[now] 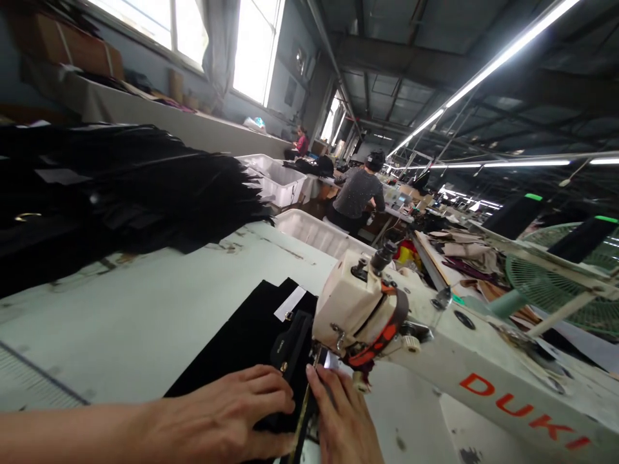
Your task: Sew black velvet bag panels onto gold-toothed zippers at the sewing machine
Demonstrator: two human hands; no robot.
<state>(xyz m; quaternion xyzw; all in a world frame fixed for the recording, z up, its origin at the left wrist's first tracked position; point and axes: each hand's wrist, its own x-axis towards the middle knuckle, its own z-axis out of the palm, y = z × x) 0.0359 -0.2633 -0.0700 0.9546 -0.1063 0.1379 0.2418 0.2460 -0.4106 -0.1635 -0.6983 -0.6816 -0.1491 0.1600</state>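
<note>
A black fabric piece lies on the white table, its right edge under the head of a sewing machine. On it are a white paper label, a dark strap-like part and small gold metal fittings. My left hand rests on the fabric, fingers bent and thumb apart, pressing beside a narrow strip with a yellowish edge. On the strip's other side my right hand lies with fingers stretched out, its fingertips close to the needle area. The needle itself is hidden.
A large heap of black pieces covers the table's far left. White plastic bins stand beyond the table. A co-worker sits farther back. A green fan and stacked material are to the right. A ruler scale marks the table.
</note>
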